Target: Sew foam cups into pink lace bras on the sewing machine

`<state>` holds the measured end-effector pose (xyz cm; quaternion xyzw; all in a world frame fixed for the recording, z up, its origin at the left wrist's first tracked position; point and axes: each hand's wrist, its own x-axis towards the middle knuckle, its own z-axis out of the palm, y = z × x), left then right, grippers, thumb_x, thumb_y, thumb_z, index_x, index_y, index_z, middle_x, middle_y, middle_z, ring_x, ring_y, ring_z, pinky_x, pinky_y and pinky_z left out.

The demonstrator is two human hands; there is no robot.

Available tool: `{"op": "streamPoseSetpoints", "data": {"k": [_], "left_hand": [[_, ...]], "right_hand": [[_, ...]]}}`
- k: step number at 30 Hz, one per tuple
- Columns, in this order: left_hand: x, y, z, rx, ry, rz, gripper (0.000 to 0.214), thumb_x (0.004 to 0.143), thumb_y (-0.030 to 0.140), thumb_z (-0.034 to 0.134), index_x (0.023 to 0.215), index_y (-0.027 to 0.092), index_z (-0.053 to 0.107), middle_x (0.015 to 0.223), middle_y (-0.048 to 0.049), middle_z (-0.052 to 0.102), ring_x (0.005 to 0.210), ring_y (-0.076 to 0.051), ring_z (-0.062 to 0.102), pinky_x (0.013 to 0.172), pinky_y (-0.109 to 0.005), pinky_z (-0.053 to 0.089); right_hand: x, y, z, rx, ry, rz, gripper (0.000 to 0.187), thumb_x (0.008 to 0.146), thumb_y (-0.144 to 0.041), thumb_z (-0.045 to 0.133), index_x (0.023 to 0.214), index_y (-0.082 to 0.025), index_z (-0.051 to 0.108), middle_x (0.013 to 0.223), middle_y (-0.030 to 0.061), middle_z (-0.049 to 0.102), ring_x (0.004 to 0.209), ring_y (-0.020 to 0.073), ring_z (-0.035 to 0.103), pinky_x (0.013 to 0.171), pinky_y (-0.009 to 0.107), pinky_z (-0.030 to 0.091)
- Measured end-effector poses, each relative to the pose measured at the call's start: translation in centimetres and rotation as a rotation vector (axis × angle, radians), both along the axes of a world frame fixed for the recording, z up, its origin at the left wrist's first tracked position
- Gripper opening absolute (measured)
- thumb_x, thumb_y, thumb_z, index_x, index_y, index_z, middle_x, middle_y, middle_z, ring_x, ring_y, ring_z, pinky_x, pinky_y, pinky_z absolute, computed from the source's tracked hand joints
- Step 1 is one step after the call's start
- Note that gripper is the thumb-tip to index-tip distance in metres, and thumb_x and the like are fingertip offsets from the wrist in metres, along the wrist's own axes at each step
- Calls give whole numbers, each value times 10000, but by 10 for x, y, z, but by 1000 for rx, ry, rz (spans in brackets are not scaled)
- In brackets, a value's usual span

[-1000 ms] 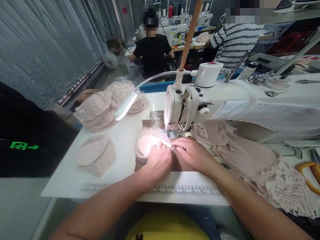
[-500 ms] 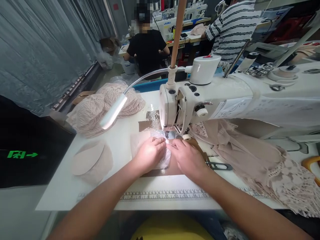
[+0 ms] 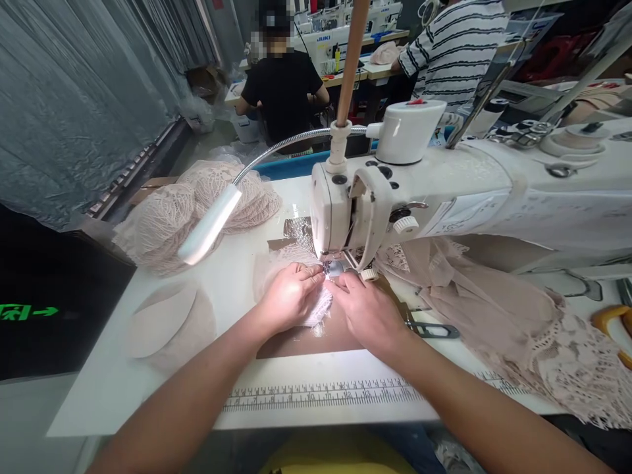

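Note:
A small piece of pale pink lace fabric (image 3: 320,312) lies under the needle area of a white sewing machine (image 3: 330,204). My left hand (image 3: 291,296) rests over the lace, its fingers pressed together on it just left of the presser foot. On the other side, my right hand (image 3: 368,309) has thumb and fingers closed at the lace's right edge, close to the left fingertips. The fingers partly hide the lace and the foot. Beneath both hands is a brown, shiny plate (image 3: 301,343) on the white table.
A lit lamp (image 3: 210,224) on a bent neck hangs at left, before a heap of lace (image 3: 162,220). Round beige fabric pieces (image 3: 162,322) lie nearby. A ruler strip (image 3: 326,395) runs along the front edge. Beige lace cloth (image 3: 494,296) spreads right. Two people sit beyond.
The lace has turned a little under my hands, with its near end shifted left and more of it showing behind the left hand. Both hands stay beside the needle. The camera view has shifted slightly.

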<state>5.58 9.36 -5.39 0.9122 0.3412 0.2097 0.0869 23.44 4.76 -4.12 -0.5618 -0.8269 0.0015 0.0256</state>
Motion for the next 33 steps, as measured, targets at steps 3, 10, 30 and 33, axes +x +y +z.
{"op": "streamPoseSetpoints", "data": {"k": [3,10,30,33], "left_hand": [[-1,2,-3,-14,-17,-2,336,893,163,452,1170,122,637,1236,-132,625,934,-225,581,815,-393,499],[0,1,-3,-12,61,107,363,914,208,448,1244,134,580,1301,-111,581,1017,-254,537,860,-426,483],[-27,-27,27,-440,180,6,510,734,92,471,1177,286,630,1463,13,413,1404,-326,246,1115,-637,139],[-29,-55,39,-497,119,-286,475,725,52,471,1080,292,677,1347,32,550,1377,-263,330,1151,-559,162]], "right_hand": [[1,0,-2,-10,2,4,477,783,10,431,1164,-210,616,1005,81,617,746,191,531,572,301,346],[3,0,-3,7,18,6,479,793,1,421,1171,-218,618,1009,71,625,770,191,533,584,304,340],[15,-4,-11,104,331,79,345,892,-127,410,1112,-195,667,1018,51,673,886,181,613,729,272,445],[16,-6,-6,79,387,88,309,876,-135,446,1065,-198,683,1006,47,686,888,179,625,743,266,460]]}}
